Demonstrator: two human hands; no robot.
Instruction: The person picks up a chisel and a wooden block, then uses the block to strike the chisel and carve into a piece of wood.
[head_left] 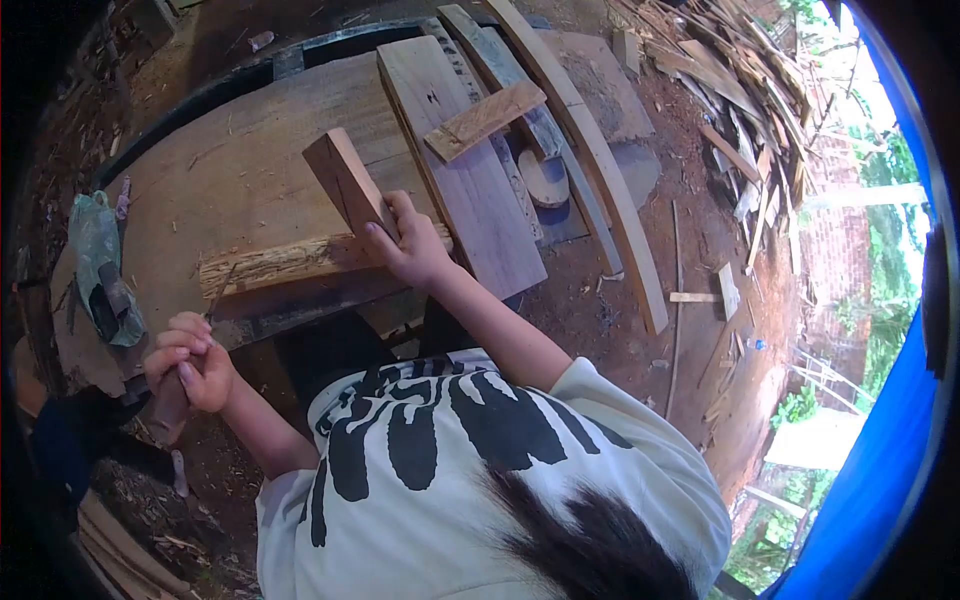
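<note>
Hair (590, 540) and shirt (430, 430) front a bench (280, 150) with both hands full

At the bench's near edge, a person's right hand (412, 248) pinches a block (345, 185) by its lower end, thumb opposite fingers, leaving the upper end free. The block tilts above a beam (290, 262); whether the two touch cannot be told. The left hand (190, 365) is wrapped in a fist around a tool (167, 412), its thin shaft pointing up toward the beam's end, a grip that suggests firm control. The beam lies along the near edge, apparently for easy reach. Rightward, an offcut (485, 122) lies across a board (485, 205), seemingly parked aside.
</note>
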